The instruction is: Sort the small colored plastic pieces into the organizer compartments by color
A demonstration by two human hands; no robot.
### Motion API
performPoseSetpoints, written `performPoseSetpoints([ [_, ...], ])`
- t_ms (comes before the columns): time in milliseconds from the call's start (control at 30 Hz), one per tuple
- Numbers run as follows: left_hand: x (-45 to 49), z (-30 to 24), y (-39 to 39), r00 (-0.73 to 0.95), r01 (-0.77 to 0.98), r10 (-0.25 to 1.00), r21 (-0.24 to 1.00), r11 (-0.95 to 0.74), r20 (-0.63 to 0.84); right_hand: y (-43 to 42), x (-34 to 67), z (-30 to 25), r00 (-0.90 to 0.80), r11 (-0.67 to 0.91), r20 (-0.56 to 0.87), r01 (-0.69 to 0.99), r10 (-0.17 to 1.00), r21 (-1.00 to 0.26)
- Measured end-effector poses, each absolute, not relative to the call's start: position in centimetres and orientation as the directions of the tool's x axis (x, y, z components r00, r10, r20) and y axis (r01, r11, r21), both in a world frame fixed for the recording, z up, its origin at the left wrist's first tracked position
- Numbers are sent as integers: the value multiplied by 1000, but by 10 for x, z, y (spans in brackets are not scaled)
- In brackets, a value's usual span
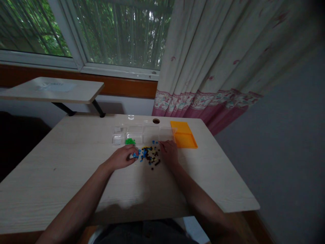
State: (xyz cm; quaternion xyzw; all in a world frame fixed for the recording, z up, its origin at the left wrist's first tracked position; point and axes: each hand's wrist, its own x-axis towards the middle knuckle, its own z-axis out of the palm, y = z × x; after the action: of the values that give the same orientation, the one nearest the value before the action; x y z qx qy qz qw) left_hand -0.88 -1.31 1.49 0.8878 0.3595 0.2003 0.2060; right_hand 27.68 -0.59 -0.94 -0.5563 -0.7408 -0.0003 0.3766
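On the table lies a loose pile of small toy building bricks (149,154) in blue, black, yellow and tan. My left hand (122,157) is curled at the pile's left side, with blue bricks (135,155) at its closed fingertips. At the right edge of the pile, my right hand (169,153) has its fingers drawn together, pointing toward a few separate blue bricks (155,142); what its fingertips hold is too small to make out. Behind the pile stands a clear plastic tray (143,135) with compartments. Green bricks (130,141) sit together at its second compartment from the left.
An orange plastic case (186,139) lies opened flat right of the tray. Behind them is a round hole (156,121) in the table (76,176). A raised shelf (50,88) on black legs stands at the back left. A curtain (203,67) hangs beside the window.
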Motion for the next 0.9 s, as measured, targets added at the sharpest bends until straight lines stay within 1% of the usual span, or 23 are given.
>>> performPoseSetpoints([
  [167,-9,14,-12,679,565,712,490,-664,181,-5,277,-11,-101,383,559,824,823,-416],
  [700,-4,10,-12,636,600,746,481,-639,197,-7,275,-6,-106,368,544,840,832,-399],
  [900,0,13,-14,634,613,745,453,-648,208,-8,275,-6,-96,382,552,818,828,-431],
])
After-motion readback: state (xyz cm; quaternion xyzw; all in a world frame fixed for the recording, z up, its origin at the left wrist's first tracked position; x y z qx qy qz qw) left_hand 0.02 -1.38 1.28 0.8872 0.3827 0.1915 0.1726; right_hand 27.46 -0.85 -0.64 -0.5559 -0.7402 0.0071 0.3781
